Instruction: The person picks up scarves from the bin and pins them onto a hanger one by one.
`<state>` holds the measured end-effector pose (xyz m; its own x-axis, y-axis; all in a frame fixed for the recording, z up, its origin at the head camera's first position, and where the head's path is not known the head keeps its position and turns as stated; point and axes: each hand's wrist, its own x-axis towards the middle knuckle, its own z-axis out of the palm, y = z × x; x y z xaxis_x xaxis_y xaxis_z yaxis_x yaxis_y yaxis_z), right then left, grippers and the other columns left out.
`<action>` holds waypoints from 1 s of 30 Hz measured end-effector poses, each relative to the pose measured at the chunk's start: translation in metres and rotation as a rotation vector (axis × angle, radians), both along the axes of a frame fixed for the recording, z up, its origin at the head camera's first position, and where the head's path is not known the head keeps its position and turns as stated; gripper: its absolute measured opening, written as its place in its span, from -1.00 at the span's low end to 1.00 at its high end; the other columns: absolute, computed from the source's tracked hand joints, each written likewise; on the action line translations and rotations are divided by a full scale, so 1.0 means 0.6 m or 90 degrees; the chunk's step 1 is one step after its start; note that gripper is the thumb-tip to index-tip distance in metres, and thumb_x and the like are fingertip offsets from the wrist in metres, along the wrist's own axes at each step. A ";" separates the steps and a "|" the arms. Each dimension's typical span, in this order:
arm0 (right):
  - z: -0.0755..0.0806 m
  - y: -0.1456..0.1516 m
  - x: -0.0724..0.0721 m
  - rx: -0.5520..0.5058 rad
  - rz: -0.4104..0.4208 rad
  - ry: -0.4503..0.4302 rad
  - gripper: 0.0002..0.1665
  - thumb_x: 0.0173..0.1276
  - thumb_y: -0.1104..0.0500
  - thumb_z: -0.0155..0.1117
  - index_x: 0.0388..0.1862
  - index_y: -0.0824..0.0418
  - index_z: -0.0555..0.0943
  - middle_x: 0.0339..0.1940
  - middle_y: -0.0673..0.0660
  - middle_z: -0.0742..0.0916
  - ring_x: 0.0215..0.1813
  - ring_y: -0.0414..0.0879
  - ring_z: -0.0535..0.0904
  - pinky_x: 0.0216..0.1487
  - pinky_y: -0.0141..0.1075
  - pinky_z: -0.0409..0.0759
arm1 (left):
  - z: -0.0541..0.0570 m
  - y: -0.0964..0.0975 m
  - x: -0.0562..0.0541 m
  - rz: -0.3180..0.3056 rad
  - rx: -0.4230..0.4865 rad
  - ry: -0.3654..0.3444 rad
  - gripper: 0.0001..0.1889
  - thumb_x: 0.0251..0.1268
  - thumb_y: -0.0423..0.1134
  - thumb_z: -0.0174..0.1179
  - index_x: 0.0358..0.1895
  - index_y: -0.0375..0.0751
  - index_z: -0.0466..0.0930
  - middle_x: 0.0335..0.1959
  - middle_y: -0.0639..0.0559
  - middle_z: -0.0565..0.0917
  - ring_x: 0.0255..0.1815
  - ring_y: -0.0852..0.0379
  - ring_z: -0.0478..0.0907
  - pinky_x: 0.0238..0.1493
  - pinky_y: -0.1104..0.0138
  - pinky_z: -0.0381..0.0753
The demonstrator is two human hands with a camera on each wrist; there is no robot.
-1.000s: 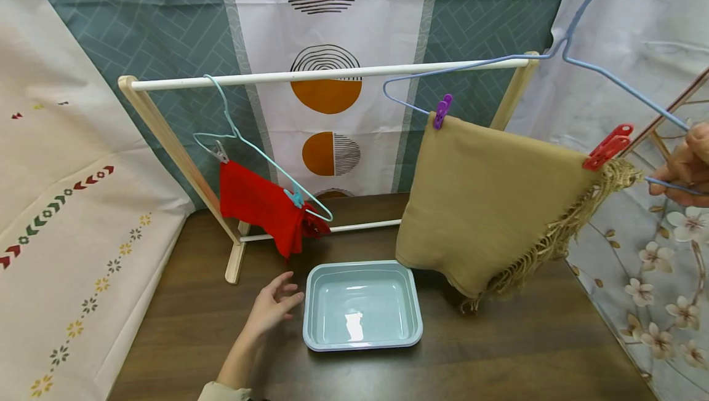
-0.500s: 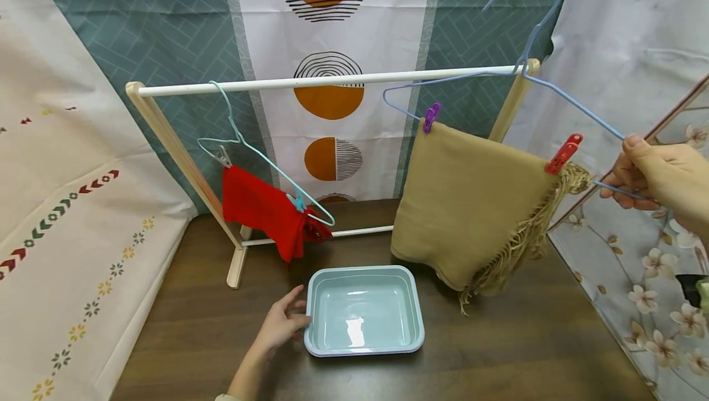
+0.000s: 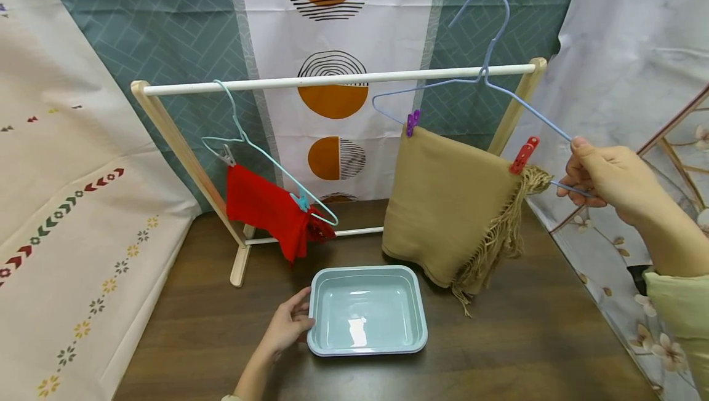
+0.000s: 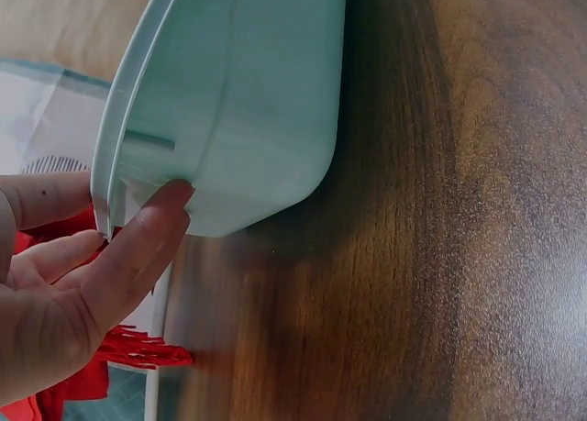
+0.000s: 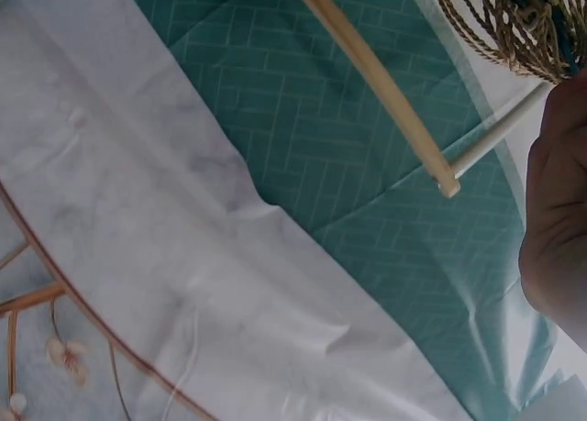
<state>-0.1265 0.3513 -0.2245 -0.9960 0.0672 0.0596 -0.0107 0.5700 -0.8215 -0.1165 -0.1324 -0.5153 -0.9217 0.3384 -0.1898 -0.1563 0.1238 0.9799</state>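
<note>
My right hand (image 3: 609,179) grips the right end of a blue wire clothes hanger (image 3: 545,119), which hangs in the air at the rack's right. From its lower bar hangs a tan fringed scarf (image 3: 448,204), held by a purple clothespin (image 3: 412,123) and a red clothespin (image 3: 523,155). The hanger's hook stands above the rail, apart from it. My left hand (image 3: 285,327) pinches the left rim of a pale green basin (image 3: 368,342) on the table. In the left wrist view, some fingers lie under the rim (image 4: 110,155), against the outer wall.
A wooden rack with a white rail (image 3: 343,79) stands behind the basin. At its left a mint hanger (image 3: 271,158) carries a red cloth (image 3: 266,210) with two clips. Patterned fabric (image 3: 83,204) walls the left, back and right sides of the brown table (image 3: 498,339).
My right hand has brought the hanger and scarf leftward, and the hook has come fully into view. My left hand has moved right, from beside the basin onto its rim.
</note>
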 end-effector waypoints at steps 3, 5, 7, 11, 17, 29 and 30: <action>-0.004 -0.010 -0.006 -0.026 0.016 -0.009 -0.32 0.43 -0.14 -0.26 -0.69 0.32 0.40 -0.68 0.07 0.60 -0.60 -0.15 0.58 -0.74 -0.36 0.44 | -0.001 0.001 0.000 -0.004 0.001 -0.001 -0.30 0.05 -0.61 0.07 0.32 -0.51 0.04 0.00 -0.57 0.41 -0.13 -0.29 0.54 -0.36 0.07 0.61; -0.008 -0.020 -0.010 -0.015 0.009 -0.010 -0.29 0.42 -0.17 -0.27 -0.69 0.34 0.40 -0.70 0.07 0.60 -0.63 -0.13 0.55 -0.75 -0.35 0.41 | 0.000 0.001 0.001 -0.006 -0.005 -0.002 -0.31 0.06 -0.60 0.07 0.32 -0.50 0.04 0.00 -0.56 0.41 -0.13 -0.28 0.55 -0.37 0.08 0.61; -0.012 -0.028 -0.014 -0.011 0.013 -0.009 -0.27 0.42 -0.17 -0.27 -0.68 0.38 0.40 -0.70 0.08 0.60 -0.64 -0.12 0.54 -0.75 -0.35 0.40 | 0.000 0.000 0.001 -0.008 -0.010 -0.004 -0.31 0.06 -0.59 0.07 0.33 -0.49 0.04 0.01 -0.55 0.41 -0.14 -0.27 0.55 -0.38 0.09 0.61; -0.022 -0.048 -0.022 0.005 0.011 -0.003 -0.25 0.41 -0.20 -0.28 -0.65 0.41 0.38 -0.70 0.09 0.61 -0.65 -0.11 0.53 -0.74 -0.34 0.40 | 0.001 0.000 0.002 -0.009 -0.015 -0.005 -0.32 0.08 -0.58 0.08 0.33 -0.48 0.05 0.01 -0.55 0.40 -0.14 -0.27 0.55 -0.40 0.10 0.62; -0.031 -0.081 -0.038 -0.002 -0.010 -0.001 -0.20 0.37 -0.27 -0.28 -0.65 0.43 0.37 -0.73 0.11 0.60 -0.67 -0.09 0.52 -0.75 -0.33 0.37 | 0.002 0.000 0.002 -0.007 -0.012 0.001 -0.31 0.06 -0.59 0.07 0.32 -0.50 0.05 0.01 -0.57 0.40 -0.12 -0.30 0.53 -0.37 0.10 0.62; -0.041 -0.116 -0.069 -0.037 0.023 -0.003 -0.30 0.40 -0.23 -0.27 -0.71 0.24 0.41 -0.72 0.06 0.62 -0.69 -0.15 0.52 -0.76 -0.35 0.37 | 0.026 0.007 0.007 -0.003 -0.017 -0.005 -0.33 0.05 -0.63 0.05 0.30 -0.56 0.05 0.01 -0.61 0.37 -0.11 -0.36 0.50 -0.26 0.04 0.59; -0.043 -0.118 -0.070 -0.039 0.022 -0.006 -0.30 0.41 -0.23 -0.27 -0.70 0.25 0.42 -0.72 0.05 0.62 -0.69 -0.16 0.52 -0.76 -0.35 0.39 | 0.027 0.007 0.007 -0.003 -0.016 -0.007 -0.33 0.05 -0.63 0.05 0.30 -0.57 0.05 0.01 -0.61 0.37 -0.11 -0.37 0.50 -0.26 0.04 0.59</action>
<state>-0.1687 0.2805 -0.2501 -0.9983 0.0357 0.0464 -0.0212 0.5179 -0.8552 -0.1123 -0.1282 -0.4990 -0.9176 0.3382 -0.2088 -0.1665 0.1499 0.9746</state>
